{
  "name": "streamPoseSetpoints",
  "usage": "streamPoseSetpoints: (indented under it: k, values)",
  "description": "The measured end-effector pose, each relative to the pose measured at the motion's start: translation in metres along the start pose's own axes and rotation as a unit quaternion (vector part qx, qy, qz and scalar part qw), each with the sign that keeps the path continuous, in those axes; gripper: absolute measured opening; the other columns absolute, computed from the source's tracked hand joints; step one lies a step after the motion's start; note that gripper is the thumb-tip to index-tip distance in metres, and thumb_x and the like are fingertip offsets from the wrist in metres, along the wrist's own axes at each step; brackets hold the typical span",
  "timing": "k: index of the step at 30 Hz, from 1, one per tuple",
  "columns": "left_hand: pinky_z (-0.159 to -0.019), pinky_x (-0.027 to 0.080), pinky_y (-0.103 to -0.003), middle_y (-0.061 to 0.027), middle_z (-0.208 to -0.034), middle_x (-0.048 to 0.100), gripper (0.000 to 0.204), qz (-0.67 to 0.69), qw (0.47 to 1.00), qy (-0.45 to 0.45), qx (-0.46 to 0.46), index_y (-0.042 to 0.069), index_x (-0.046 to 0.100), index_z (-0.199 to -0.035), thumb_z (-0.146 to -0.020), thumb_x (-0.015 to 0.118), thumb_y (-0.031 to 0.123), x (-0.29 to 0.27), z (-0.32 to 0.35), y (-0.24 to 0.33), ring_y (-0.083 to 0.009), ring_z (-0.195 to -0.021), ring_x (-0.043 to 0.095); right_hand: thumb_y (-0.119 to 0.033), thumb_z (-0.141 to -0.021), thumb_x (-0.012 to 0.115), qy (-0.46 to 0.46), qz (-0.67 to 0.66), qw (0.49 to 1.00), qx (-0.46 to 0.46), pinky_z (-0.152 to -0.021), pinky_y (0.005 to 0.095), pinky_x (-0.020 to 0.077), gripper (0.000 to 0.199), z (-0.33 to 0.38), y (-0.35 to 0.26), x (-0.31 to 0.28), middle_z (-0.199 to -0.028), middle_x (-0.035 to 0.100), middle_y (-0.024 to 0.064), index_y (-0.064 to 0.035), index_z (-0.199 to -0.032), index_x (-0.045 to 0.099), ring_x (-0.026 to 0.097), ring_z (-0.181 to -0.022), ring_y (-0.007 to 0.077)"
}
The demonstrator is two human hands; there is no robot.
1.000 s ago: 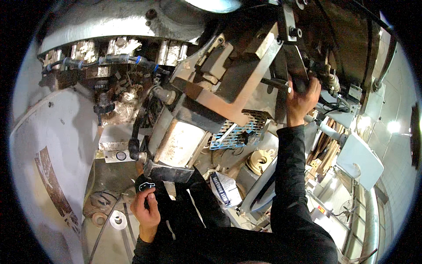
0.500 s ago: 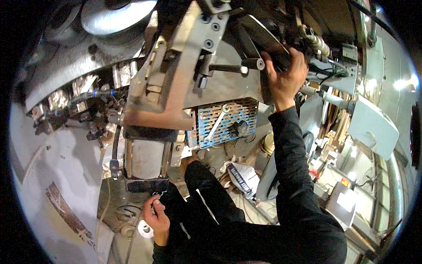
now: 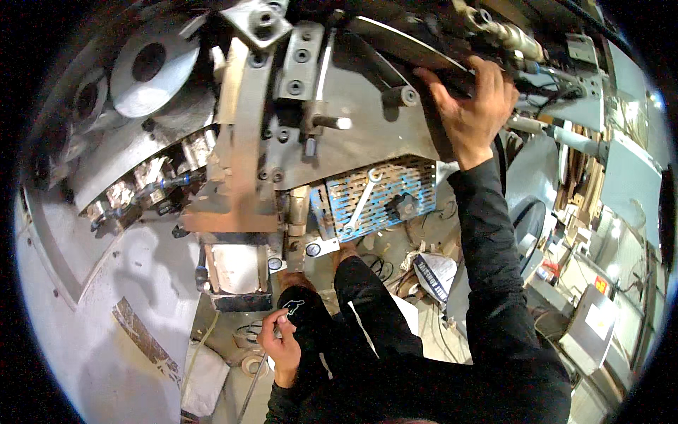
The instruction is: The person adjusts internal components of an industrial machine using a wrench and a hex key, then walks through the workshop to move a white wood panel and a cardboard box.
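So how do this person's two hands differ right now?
The right hand is up at the machine, while the left hand is low, beside a black-clad leg. The right has its thumb spread away from its fingers; the left has thumb and fingers curled close together, and whether they hold anything is unclear. Both are bare, with black sleeves.

You are in a workshop or factory: a heavy steel machine [image 3: 367,138] fills the upper left and centre of the frame, with a bolted plate [image 3: 299,71] and a pale metal disc [image 3: 167,90]. Near the middle, a wrench [image 3: 361,203] lies on a slotted blue panel [image 3: 420,185]; dial gauges [image 3: 313,249] show just below and left.
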State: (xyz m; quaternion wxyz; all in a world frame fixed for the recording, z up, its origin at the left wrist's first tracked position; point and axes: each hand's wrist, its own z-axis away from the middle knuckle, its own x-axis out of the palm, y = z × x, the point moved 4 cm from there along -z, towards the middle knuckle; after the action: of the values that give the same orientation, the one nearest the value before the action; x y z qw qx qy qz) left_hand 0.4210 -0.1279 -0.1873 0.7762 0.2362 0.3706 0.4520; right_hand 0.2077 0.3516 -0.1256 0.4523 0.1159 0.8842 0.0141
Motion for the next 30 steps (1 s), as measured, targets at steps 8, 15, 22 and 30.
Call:
streamPoseSetpoints:
  k: [8,15,22,30]
  values:
    - [-0.059,0.046,-0.03,-0.0088,-0.071,0.063,0.013,0.041,0.999,-0.016,0.013,0.0,0.07,-0.106,-0.1,0.063,0.009,0.014,-0.005,0.003,-0.0152,-0.062,0.06,-0.047,-0.071,0.092,-0.026,0.018,0.999,-0.044,-0.078,0.0453,0.0472,0.054,-0.018,-0.028,0.004,-0.09,0.067,0.0101,-0.0057,-0.096,0.068,0.062,-0.087,0.034]
    - [-0.06,0.048,-0.033,-0.0126,-0.077,0.066,0.012,0.056,0.998,0.006,-0.009,0.0,0.071,-0.103,-0.098,0.063,0.008,0.009,0.001,-0.024,-0.0201,-0.062,0.063,-0.035,-0.075,0.092,-0.025,-0.006,0.997,-0.067,-0.081,0.0458,0.0476,0.054,-0.01,-0.02,0.005,-0.098,0.067,0.0143,-0.0038,-0.109,0.064,0.063,-0.09,0.037]
    - [-0.059,0.048,-0.032,-0.0111,-0.075,0.065,0.011,0.076,0.997,-0.004,-0.023,-0.001,0.069,-0.1,-0.098,0.064,0.008,0.01,-0.002,-0.025,-0.0189,-0.061,0.062,-0.046,-0.068,0.095,0.019,0.044,0.997,-0.054,-0.073,0.0438,0.0547,0.063,-0.011,-0.017,0.019,-0.092,0.071,0.0159,-0.0034,-0.104,0.067,0.07,-0.082,0.0369]
    - [-0.064,0.049,-0.036,-0.0161,-0.078,0.065,0.011,0.054,0.997,-0.006,0.053,-0.002,0.066,-0.095,-0.097,0.066,0.009,0.013,-0.009,-0.016,-0.0289,-0.067,0.062,-0.037,-0.072,0.094,-0.018,0.019,0.999,-0.019,-0.075,0.0433,0.0555,0.06,-0.014,-0.026,0.016,-0.1,0.073,0.0173,-0.0061,-0.117,0.069,0.071,-0.087,0.0388]
